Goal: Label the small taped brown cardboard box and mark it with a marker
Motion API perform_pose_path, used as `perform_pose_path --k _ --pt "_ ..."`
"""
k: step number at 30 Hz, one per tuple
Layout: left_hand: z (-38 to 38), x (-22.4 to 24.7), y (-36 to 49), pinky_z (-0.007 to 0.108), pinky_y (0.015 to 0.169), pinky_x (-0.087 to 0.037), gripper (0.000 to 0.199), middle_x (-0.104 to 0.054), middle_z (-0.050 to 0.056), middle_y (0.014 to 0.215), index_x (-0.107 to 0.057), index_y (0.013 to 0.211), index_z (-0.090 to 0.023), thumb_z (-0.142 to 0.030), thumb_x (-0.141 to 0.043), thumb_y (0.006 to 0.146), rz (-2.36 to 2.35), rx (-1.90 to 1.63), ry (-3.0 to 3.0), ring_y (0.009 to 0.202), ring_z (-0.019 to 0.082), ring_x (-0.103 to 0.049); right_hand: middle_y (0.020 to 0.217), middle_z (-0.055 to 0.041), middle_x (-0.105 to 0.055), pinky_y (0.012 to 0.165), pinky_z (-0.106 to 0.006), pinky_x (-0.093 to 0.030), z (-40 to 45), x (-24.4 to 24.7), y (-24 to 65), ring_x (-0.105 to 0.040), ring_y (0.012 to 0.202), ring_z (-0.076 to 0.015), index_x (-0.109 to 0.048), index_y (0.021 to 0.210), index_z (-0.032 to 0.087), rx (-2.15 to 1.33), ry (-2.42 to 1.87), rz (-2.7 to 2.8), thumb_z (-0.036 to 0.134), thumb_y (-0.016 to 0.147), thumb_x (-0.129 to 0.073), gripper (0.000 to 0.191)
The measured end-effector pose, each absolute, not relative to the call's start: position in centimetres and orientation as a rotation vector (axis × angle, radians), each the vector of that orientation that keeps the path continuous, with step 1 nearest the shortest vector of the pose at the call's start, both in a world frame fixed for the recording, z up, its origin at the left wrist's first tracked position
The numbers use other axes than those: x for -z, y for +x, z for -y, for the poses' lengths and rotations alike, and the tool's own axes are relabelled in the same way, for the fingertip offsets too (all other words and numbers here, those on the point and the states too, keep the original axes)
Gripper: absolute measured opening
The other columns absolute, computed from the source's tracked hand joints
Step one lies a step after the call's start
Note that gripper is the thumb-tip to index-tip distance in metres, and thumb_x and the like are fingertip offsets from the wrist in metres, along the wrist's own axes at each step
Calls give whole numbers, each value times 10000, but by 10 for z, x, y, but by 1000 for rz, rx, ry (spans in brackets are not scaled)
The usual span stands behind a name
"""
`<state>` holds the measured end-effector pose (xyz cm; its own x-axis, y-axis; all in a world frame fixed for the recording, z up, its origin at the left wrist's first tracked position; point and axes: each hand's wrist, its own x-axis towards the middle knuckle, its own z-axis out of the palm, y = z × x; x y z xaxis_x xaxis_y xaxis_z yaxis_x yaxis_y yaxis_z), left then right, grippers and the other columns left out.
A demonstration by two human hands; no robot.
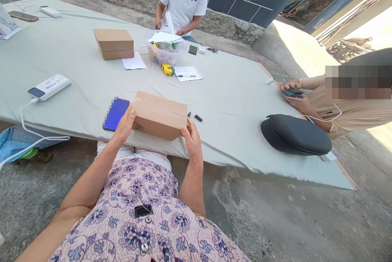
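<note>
Outdoors at our cloth-covered tabletop (226, 90), it's the brown cardboard box (159, 115) by the near edge, smartphone (115, 116) just to its left! Our left hand (125, 126) grips one end, our right hand (192, 138) the other, fingers (185, 132) pressed against it, black pen cap (198, 118) lying nearby.

Legible text: one item, partial reading only.
On the white T-shirt (191, 7) opposite you, dark blackletter runs across the chest; you can read an initial "B" and "kag" mid-line, remainder uncertain. Blue print on the white power bank (50, 87) at your left, lines on the paper sheet (190, 71) and dark marking on the cardboard box (161, 111) you hold: unreadable.
</note>
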<state>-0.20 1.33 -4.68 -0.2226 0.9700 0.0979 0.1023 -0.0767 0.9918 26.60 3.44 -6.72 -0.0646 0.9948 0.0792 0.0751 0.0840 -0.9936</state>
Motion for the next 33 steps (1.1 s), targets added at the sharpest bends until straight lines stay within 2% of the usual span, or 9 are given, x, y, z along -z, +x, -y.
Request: perform_pose_path --k 4,8,10,13,15,18,22,29,33 --pt "-12 44 -4 476 1171 -438 632 -578 130 1521 -535 1450 -203 -583 -477 948 -1464 -1405 1215 1400 325 -523 1433 -161 -650 1050 -465 -556 -32 65 267 -632 1298 -313 -508 1468 232 -1154 -1146 1356 688 833 -684 802" --pt "-13 44 -8 474 1066 -501 544 -691 122 1311 -533 1322 -188 -400 -535 821 -1467 -1452 1234 1223 306 -622 1298 -131 -704 985 -426 -563 -33 65 267 -667 1188 -280 -544 1328 250 -1118 -1079 1347 683 804 -712 700" --pt "-12 43 -8 459 1000 -535 576 -712 106 1243 -492 1299 -206 -335 -547 741 -1419 -1432 1224 1146 291 -652 1178 -109 -718 952 -417 -558 -34 66 266 -678 1102 -264 -565 1192 246 -1072 -1078 1304 722 793 -688 633" --pt "-11 41 -7 433 996 -540 729 -686 105 1311 -405 1384 -240 -270 -573 675 -1359 -1384 1271 1174 277 -653 1098 -87 -687 914 -397 -544 -36 68 265 -666 1031 -246 -555 1101 237 -991 -1110 1240 774 789 -644 628" --pt "-10 39 -6 421 1032 -522 816 -638 119 1399 -340 1470 -261 -284 -611 700 -1335 -1377 1336 1241 278 -630 1095 -81 -669 878 -380 -538 -36 69 265 -653 1011 -238 -547 1129 235 -950 -1125 1232 800 796 -611 659" --pt "-9 38 -4 404 1032 -518 823 -583 140 1450 -317 1521 -266 -437 -665 795 -1342 -1375 1370 1274 287 -613 1005 -45 -642 809 -350 -515 -34 67 266 -620 913 -209 -544 1087 240 -939 -1163 1271 837 816 -542 656" --pt "-9 38 -4 382 904 -554 740 -620 136 1331 -419 1418 -231 -625 -647 835 -1453 -1320 1276 1116 276 -675 854 4 -555 757 -326 -461 -32 64 264 -536 806 -175 -513 905 243 -918 -1264 1317 811 831 -551 574" --pt "-11 40 -2 395 953 -521 665 -627 122 1283 -428 1423 -223 -540 -616 869 -1559 -1324 1299 1127 270 -648 849 4 -557 728 -326 -470 -32 60 257 -534 800 -173 -486 877 245 -927 -1282 1344 735 816 -617 510" --pt "-11 41 2 438 1020 -502 738 -620 123 1312 -421 1446 -232 -470 -697 804 -1647 -1322 1291 1196 300 -632 982 -32 -650 807 -347 -529 -31 60 249 -614 919 -203 -501 959 247 -910 -1404 1333 700 758 -700 534"
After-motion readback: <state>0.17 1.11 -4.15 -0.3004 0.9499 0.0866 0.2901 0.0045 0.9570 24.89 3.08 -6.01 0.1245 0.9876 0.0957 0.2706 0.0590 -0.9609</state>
